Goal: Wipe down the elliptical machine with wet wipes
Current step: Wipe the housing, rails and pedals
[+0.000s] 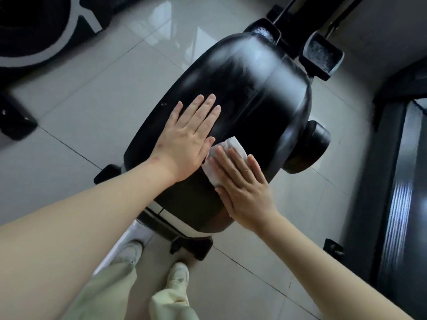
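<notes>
- At the far left, a dark rug (32, 26) with a pale curved band lies on the glossy grey tiled floor (92, 93). Below it, a black foot piece (16, 122) sits at the picture's edge.
- The left hand (189, 139) lies palm-down on the black housing of the elliptical machine (249, 84), on the housing's left side. Its fingers (203, 109) are straight and slightly spread, flat on the shell and gripping nothing.
- Low in the view, two pale shoes (178, 276) stand on the floor just in front of the machine's base, with light green trousers (111, 289) above them.
- The wet wipe (231, 146) is a white, crumpled sheet on the near part of the housing. It touches the left hand's thumb side and is partly covered by the right hand.
- The right hand (242, 190) presses the wipe against the shell. Its fingers (233, 165) are stretched out and close together, laid flat over the wipe rather than curled round it.
- Behind the housing, at the top, two black pedals (323, 56) sit side by side on dark bars.
- A round black cap (309, 146) sticks out from the housing's right flank.
- At the far right is a dark machine (402, 181) with a shiny, ribbed surface; what it is I cannot tell.
</notes>
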